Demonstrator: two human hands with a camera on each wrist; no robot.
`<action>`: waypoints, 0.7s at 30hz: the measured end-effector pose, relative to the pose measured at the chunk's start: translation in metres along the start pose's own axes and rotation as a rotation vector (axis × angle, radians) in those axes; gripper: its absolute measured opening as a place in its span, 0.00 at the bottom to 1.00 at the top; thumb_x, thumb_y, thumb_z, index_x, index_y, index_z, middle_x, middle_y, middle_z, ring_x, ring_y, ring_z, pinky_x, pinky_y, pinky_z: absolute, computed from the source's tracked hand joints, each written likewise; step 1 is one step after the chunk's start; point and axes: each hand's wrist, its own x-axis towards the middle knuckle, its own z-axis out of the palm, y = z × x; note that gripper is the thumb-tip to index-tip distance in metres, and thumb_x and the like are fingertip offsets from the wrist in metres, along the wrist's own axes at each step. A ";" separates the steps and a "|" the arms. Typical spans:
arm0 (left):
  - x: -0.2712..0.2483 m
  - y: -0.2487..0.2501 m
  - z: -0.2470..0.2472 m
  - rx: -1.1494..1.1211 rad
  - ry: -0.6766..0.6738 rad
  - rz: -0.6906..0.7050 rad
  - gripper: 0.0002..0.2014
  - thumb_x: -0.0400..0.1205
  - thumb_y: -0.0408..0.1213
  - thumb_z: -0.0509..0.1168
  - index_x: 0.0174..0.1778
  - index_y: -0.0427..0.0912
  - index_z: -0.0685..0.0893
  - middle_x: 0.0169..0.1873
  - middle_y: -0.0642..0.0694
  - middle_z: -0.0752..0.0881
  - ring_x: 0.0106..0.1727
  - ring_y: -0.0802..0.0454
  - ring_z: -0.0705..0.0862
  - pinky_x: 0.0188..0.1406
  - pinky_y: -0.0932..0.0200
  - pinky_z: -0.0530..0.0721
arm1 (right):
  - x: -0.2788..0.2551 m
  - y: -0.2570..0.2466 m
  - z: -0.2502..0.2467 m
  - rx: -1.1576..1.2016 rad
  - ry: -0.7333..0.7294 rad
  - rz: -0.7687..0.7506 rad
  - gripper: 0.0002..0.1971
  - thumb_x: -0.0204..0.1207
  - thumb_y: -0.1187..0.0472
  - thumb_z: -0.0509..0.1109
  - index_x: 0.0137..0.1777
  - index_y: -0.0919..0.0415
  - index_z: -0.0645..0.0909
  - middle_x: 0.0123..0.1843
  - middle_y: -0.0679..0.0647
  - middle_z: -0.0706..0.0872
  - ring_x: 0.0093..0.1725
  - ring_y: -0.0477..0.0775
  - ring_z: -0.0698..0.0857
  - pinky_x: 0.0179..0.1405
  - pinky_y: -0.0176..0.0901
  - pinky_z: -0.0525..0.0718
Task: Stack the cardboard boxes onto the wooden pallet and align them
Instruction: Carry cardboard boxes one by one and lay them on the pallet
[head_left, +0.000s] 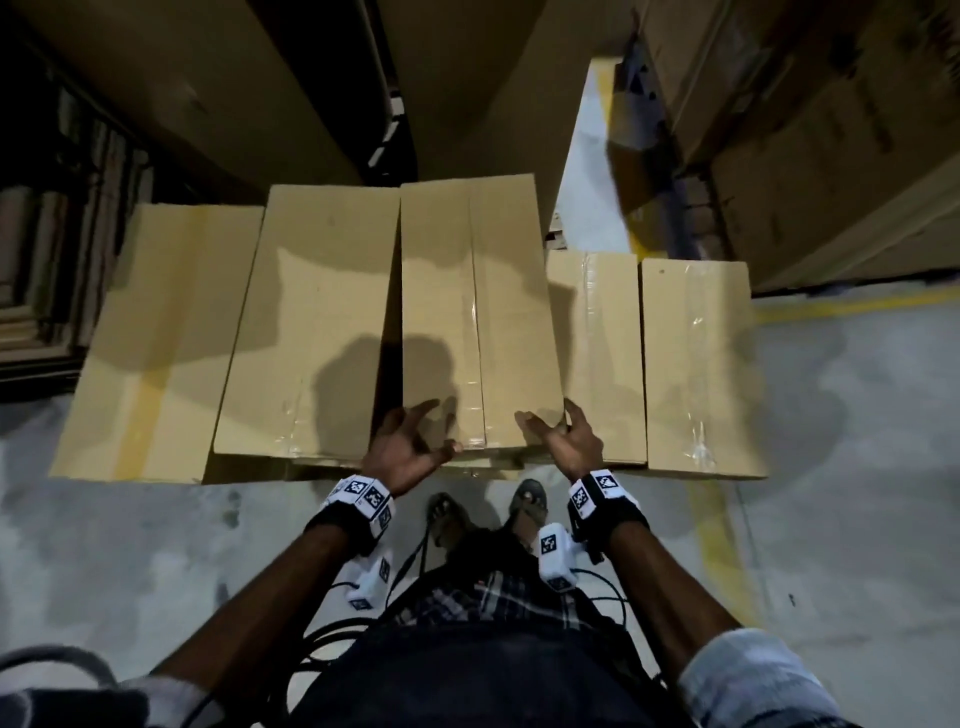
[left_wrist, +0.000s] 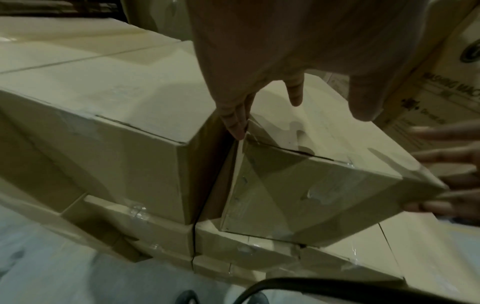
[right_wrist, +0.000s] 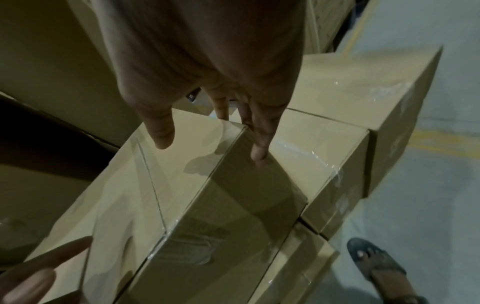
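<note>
Head view looks down on a long cardboard box (head_left: 480, 317) lying on top of a lower layer of boxes (head_left: 696, 364), with a taller neighbour box (head_left: 306, 322) just beside it on the left; both hands are at the long box's near end. Left hand (head_left: 410, 447) is at the near left corner, fingers spread and loosely bent, and from the left wrist view its fingertips (left_wrist: 237, 127) touch the top corner next to the narrow gap beside the neighbour box; it wraps round nothing. Right hand (head_left: 563, 441) is at the near right corner, fingers straightish; in the right wrist view one fingertip (right_wrist: 259, 156) lies against the long box's right side edge, thumb (right_wrist: 161, 131) hanging above the top face; no closed grip there either. Beyond the long box stand big stacked cartons (head_left: 810, 130); nearer than it, sandalled feet (head_left: 527, 501) stand on the grey concrete floor (head_left: 852, 493); I cannot see the pallet under the boxes.
</note>
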 end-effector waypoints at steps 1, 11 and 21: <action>0.001 0.004 0.006 0.003 -0.021 -0.009 0.44 0.72 0.73 0.72 0.84 0.69 0.65 0.79 0.40 0.70 0.76 0.35 0.76 0.77 0.45 0.77 | 0.002 -0.001 -0.007 -0.018 -0.004 0.003 0.50 0.70 0.30 0.79 0.88 0.47 0.65 0.79 0.60 0.81 0.77 0.67 0.78 0.78 0.53 0.76; 0.031 -0.006 0.031 -0.019 -0.169 -0.009 0.45 0.82 0.68 0.66 0.90 0.69 0.47 0.90 0.59 0.58 0.86 0.30 0.65 0.84 0.42 0.64 | 0.028 0.001 -0.011 -0.446 -0.054 -0.264 0.52 0.75 0.23 0.66 0.90 0.33 0.40 0.87 0.62 0.69 0.75 0.70 0.80 0.73 0.66 0.79; 0.056 0.013 0.029 -0.003 0.026 0.020 0.55 0.68 0.80 0.67 0.88 0.73 0.46 0.86 0.51 0.71 0.76 0.30 0.80 0.77 0.40 0.80 | 0.068 -0.003 -0.003 -0.455 -0.035 -0.422 0.51 0.69 0.19 0.68 0.86 0.24 0.43 0.79 0.55 0.81 0.59 0.66 0.89 0.68 0.63 0.84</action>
